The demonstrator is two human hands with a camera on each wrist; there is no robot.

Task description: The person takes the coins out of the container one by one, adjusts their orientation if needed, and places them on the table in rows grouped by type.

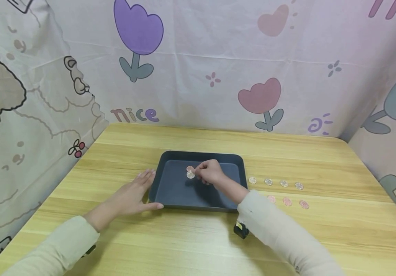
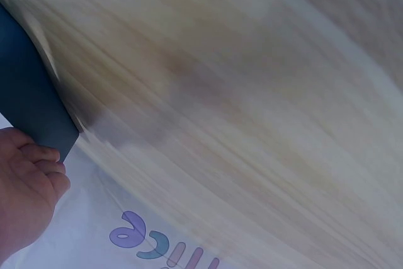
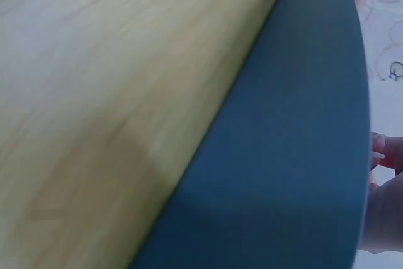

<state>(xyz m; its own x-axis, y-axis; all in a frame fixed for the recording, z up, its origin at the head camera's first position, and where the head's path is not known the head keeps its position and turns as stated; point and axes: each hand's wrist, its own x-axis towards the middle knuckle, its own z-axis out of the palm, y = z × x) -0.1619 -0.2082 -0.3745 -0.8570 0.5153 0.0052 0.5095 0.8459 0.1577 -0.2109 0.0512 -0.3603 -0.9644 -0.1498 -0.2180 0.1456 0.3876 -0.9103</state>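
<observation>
A dark blue tray (image 1: 170, 199) lies on the wooden table (image 1: 198, 245). My right hand (image 1: 209, 171) hovers over the tray's middle and pinches a silver coin (image 1: 190, 174); a pinkish coin (image 1: 189, 168) lies just behind it on the tray floor. My left hand (image 1: 134, 193) rests flat on the table, fingers straight, touching the tray's left edge. The left wrist view shows that left hand (image 2: 25, 196) beside the tray (image 2: 28, 99). In the right wrist view only the tray (image 3: 283, 155) and my right hand's fingertips (image 3: 387, 155) show.
To the right of the tray lie a row of silver coins (image 1: 275, 182) and, nearer me, a row of pink coins (image 1: 287, 201). Printed cloth walls (image 1: 198, 65) close the table in at the back and both sides.
</observation>
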